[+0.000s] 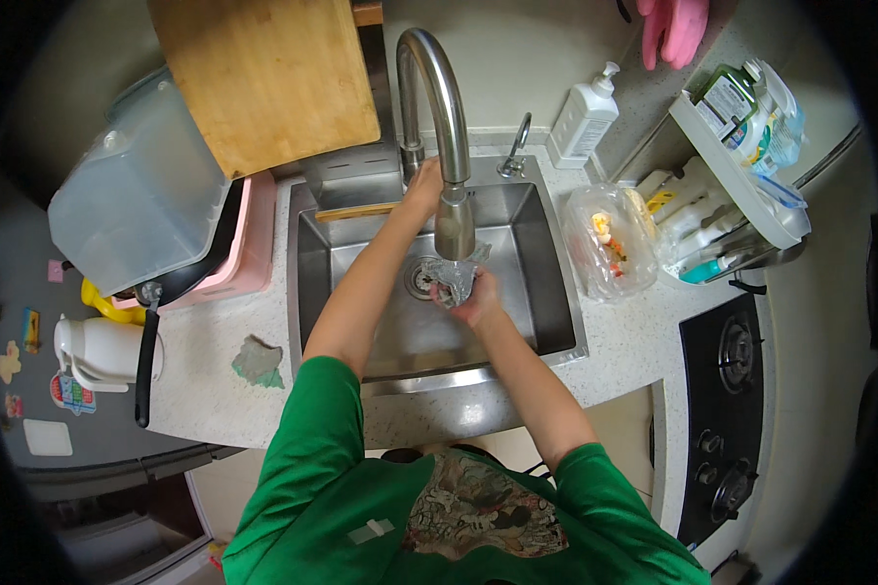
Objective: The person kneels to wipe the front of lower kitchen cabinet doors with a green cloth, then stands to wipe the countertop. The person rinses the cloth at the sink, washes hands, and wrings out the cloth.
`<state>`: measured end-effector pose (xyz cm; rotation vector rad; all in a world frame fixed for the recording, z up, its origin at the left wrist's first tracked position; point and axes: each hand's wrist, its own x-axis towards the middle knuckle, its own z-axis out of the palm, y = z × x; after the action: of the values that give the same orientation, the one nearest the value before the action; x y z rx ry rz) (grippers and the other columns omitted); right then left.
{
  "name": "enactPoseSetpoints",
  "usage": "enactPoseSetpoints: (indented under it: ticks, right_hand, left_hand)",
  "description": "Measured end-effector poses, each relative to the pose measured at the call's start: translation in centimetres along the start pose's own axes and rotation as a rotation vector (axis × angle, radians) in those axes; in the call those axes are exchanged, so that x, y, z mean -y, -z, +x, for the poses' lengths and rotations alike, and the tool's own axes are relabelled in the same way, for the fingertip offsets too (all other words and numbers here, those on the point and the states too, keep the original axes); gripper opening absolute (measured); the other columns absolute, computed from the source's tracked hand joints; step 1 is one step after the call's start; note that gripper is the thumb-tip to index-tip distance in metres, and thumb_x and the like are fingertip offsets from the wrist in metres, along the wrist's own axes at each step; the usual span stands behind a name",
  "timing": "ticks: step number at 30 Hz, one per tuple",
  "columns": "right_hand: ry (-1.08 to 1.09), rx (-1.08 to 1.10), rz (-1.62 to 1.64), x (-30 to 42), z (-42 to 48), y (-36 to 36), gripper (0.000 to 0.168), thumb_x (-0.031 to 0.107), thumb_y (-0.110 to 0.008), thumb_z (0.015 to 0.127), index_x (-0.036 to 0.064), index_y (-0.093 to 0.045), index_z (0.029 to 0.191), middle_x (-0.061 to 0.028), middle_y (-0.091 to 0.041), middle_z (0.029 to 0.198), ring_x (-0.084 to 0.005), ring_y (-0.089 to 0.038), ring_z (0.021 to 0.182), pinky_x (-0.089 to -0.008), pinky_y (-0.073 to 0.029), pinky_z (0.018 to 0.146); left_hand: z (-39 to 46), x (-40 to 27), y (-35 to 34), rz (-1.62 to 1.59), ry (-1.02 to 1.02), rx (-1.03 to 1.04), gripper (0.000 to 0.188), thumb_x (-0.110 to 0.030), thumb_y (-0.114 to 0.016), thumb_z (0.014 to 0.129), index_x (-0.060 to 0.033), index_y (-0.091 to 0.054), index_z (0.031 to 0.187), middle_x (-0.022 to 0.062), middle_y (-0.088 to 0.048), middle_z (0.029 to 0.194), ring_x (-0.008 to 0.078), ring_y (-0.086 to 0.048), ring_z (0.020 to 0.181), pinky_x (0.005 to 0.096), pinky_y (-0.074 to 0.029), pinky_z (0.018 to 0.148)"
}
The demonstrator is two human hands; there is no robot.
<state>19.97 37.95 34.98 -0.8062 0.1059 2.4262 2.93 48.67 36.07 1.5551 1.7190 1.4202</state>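
Observation:
My right hand (475, 298) holds a crumpled, wet-looking grey cloth (450, 281) under the spout of the steel pull-down faucet (453, 110), above the drain of the stainless steel sink (497, 344). Up at the base of the faucet is my left hand (426, 186), partly hidden by the spout; whether its fingers grip the faucet's handle cannot be told. A wooden strip (355, 213) lies across the sink's back left part, beside my left wrist. On the counter left of the sink lies a grey and green rag (257, 363).
A wooden cutting board (278, 80), a pink bin (256, 241) and a black-handled pan (146, 365) crowd the left. At right are a pump bottle (585, 121), a plastic bag with food scraps (611, 248), a bottle rack (739, 175) and a gas stove (724, 417).

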Motion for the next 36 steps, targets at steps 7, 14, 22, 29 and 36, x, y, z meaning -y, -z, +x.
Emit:
enactPoseSetpoints:
  ticks: [7, 14, 22, 29, 36]
  right_hand:
    - [0.107, -0.035, 0.115, -0.6, 2.4, 1.7, 0.024, 0.014, -0.050, 0.080, -0.004, -0.049, 0.096, -0.0187, -0.054, 0.095, -0.0298, -0.055, 0.081, -0.0401, -0.050, 0.073]
    - [0.151, -0.009, 0.152, -0.8, 3.6, 2.3, 0.040, 0.007, -0.047, 0.080, -0.007, -0.037, 0.116, -0.0261, -0.047, 0.111, -0.0364, -0.053, 0.097, -0.0456, -0.049, 0.082]
    - [0.465, 0.025, -0.332, -2.5, 1.8, 1.4, 0.027, 0.017, -0.047, 0.085, 0.001, -0.048, 0.108, -0.0100, -0.057, 0.093, -0.0218, -0.055, 0.084, -0.0319, -0.047, 0.071]
    - [0.364, -0.294, -0.660, 0.4, 2.5, 3.5, 0.045, 0.041, -0.044, 0.088, 0.003, -0.050, 0.112, -0.0072, -0.057, 0.096, -0.0161, -0.051, 0.085, -0.0282, -0.041, 0.079]
    - [0.272, -0.214, -0.655, 0.1, 1.2, 1.7, 0.040, 0.041, -0.041, 0.089, 0.006, -0.052, 0.103, -0.0063, -0.056, 0.091, -0.0174, -0.052, 0.081, -0.0313, -0.044, 0.070]
  left_hand:
    - [-0.1, 3.5, -0.6, -0.006, -0.071, 0.117, 0.029, -0.028, -0.061, 0.079, 0.0006, -0.058, 0.082, 0.0052, -0.055, 0.075, 0.0164, -0.050, 0.073, 0.0305, -0.040, 0.068]
    - [-3.3, -2.5, 1.0, -0.115, -0.031, -0.047, 0.021, -0.013, -0.053, 0.079, 0.0033, -0.056, 0.091, 0.0167, -0.055, 0.086, 0.0304, -0.052, 0.082, 0.0374, -0.043, 0.072]
    - [-17.6, -2.2, -3.3, -0.324, 0.339, -0.018, 0.042, -0.030, -0.040, 0.090, 0.0014, -0.046, 0.116, 0.0193, -0.053, 0.108, 0.0295, -0.050, 0.102, 0.0324, -0.037, 0.088]
    - [-18.8, -6.2, -6.4, -0.728, 0.624, -0.173, 0.051, -0.040, -0.031, 0.091, 0.0001, -0.042, 0.121, 0.0134, -0.045, 0.120, 0.0207, -0.040, 0.112, 0.0275, -0.029, 0.095]
    - [-18.3, -7.3, -6.1, -0.662, 0.593, -0.074, 0.061, -0.048, -0.027, 0.090, -0.0001, -0.036, 0.127, 0.0153, -0.037, 0.130, 0.0232, -0.032, 0.123, 0.0275, -0.024, 0.099]
